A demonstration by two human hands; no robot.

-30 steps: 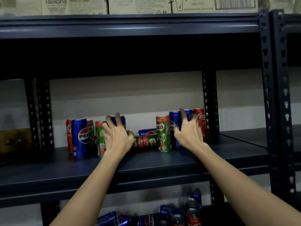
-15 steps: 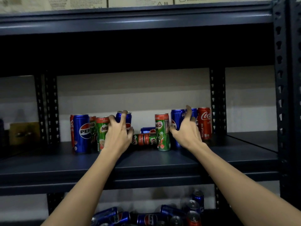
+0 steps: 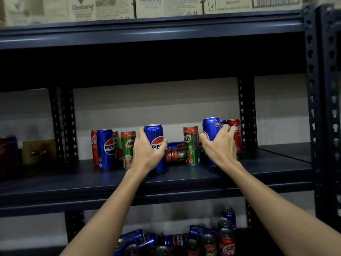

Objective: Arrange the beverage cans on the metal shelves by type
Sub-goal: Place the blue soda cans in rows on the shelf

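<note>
Both arms reach forward, left hand (image 3: 147, 152) and right hand (image 3: 220, 147) each gripping.

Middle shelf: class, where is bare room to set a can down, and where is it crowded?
Free: the middle shelf front strip before the cans, and its left end between the upright Pepsi can and the rear post. Crowded: the back row, where two cans lie toppled behind the Milo can.
</note>
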